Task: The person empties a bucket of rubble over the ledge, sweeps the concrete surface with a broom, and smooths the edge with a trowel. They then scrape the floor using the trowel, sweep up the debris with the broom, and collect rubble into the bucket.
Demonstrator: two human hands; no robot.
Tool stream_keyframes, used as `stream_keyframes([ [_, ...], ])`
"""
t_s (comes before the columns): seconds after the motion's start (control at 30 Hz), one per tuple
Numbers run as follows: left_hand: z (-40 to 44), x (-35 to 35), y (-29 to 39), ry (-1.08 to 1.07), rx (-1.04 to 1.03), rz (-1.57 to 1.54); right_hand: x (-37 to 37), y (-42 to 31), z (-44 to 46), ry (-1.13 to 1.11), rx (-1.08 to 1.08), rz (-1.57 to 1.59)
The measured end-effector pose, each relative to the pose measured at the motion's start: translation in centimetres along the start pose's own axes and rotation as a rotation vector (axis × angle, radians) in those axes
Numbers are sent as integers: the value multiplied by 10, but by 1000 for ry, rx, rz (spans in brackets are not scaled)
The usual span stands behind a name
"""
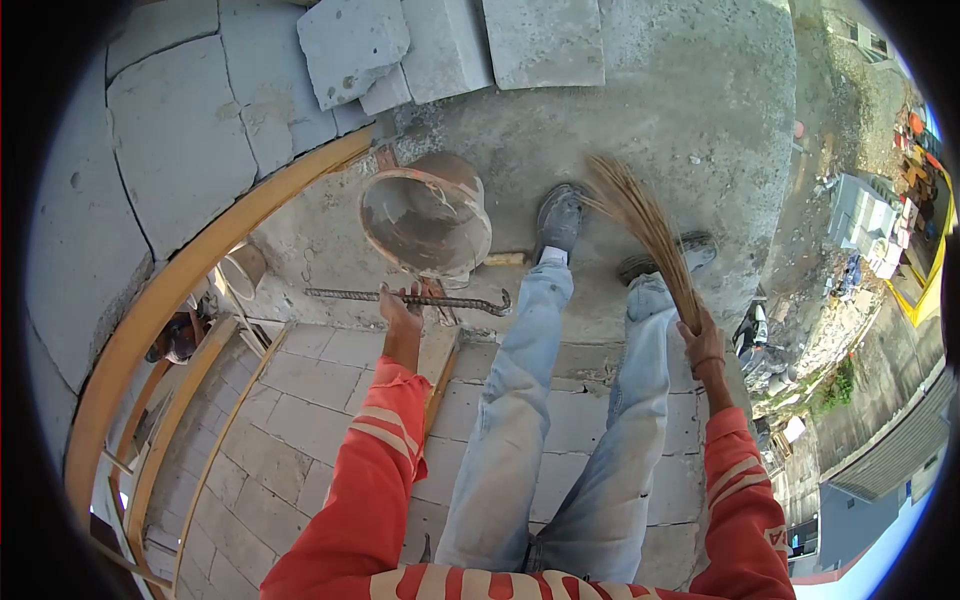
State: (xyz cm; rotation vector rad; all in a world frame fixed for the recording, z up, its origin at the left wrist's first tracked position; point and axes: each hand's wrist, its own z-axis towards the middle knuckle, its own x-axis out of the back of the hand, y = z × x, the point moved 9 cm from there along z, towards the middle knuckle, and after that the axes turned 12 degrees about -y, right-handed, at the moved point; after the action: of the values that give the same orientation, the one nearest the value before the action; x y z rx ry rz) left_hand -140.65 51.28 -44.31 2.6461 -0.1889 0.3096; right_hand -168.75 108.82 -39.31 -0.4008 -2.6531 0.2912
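Note:
My left hand [402, 306] is closed around a ribbed steel rebar rod [345, 294] that has a hooked right end. Just beyond that hand a dirty bucket [425, 215] lies tipped, its mouth turned toward me. In my right hand [703, 343] is the bound end of a twig broom [650, 225]. The broom's bristles fan out over the concrete beside my shoes and look slightly blurred at the tip. Both sleeves are red with pale stripes.
Grey blocks [545, 40] are stacked at the top. A block wall [180, 130] with a curved wooden board [230, 215] runs along the left. The slab's edge drops off at right toward ground with rubble [790, 350]. Another person [182, 335] is partly visible at lower left.

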Motion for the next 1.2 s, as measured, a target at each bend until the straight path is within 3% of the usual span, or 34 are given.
stream_keyframes([
  [0.03, -19, 6, 11, 84, -123, -74, 25, 15, -3, 26, -265, 179],
  [0.07, -45, 2, 22, 54, -136, -4, 38, 42, -2, 221, -170, 164],
  [0.1, -52, 19, 28, 65, -149, -13, 41, 69, -9, 253, -343, 167],
  [0.13, -50, 26, 33, -65, -142, -9, 38, 79, -21, 330, -363, 509],
  [0.17, -49, 30, 39, -191, -141, -6, 45, 73, -35, 431, -321, 482],
  [0.2, -52, 38, 46, -176, -171, -22, 37, 70, -47, 410, -290, 487],
  [0.27, -49, 59, 51, 46, -50, 206, 34, 4, -59, 472, 153, -51],
  [0.3, -38, 70, 61, 58, -64, 194, 33, -20, -60, 463, 174, -46],
  [0.37, -3, 76, 76, 17, -110, 352, 11, -84, -56, 21, 188, -43],
  [0.4, -3, 65, 91, 98, -212, 353, 8, -94, -50, 29, 175, -51],
  [0.47, 12, 44, 121, 165, -466, 567, -18, -118, -21, -203, 208, -155],
  [0.53, 66, 28, 130, -83, -433, 644, -33, -154, 13, -265, 270, -238],
  [0.63, 143, 12, 118, -238, -277, 667, -62, -162, 84, -275, 307, -342],
  [0.7, 172, 2, 106, -329, -205, 687, -53, -151, 110, -110, 321, -240],
  [0.73, 174, -5, 102, -335, -191, 690, -47, -141, 106, -112, 307, -245],
  [0.8, 170, -15, 83, -333, -46, 626, 0, -85, 82, 74, -24, 280],
  [0.87, 148, -41, 75, -319, -27, 555, 14, -62, 42, 103, -223, 271],
  [0.97, 140, -33, 63, -251, -31, 470, 18, -66, -6, 129, -190, 291],
  [1.03, 137, -5, 59, -212, -59, 471, 9, -98, -16, 83, 165, -180],
  [1.07, 129, 11, 57, -125, -108, 575, 5, -110, -10, -78, 123, -99],
  [1.1, 119, 29, 50, -38, -153, 678, 2, -106, -1, -81, 126, -88],
  [1.17, 101, 73, 3, 41, 6, 768, 3, -73, 26, -13, 107, -148],
  [1.2, 81, 79, -28, -4, 118, 771, 2, -37, 40, -1, -54, -15],
])
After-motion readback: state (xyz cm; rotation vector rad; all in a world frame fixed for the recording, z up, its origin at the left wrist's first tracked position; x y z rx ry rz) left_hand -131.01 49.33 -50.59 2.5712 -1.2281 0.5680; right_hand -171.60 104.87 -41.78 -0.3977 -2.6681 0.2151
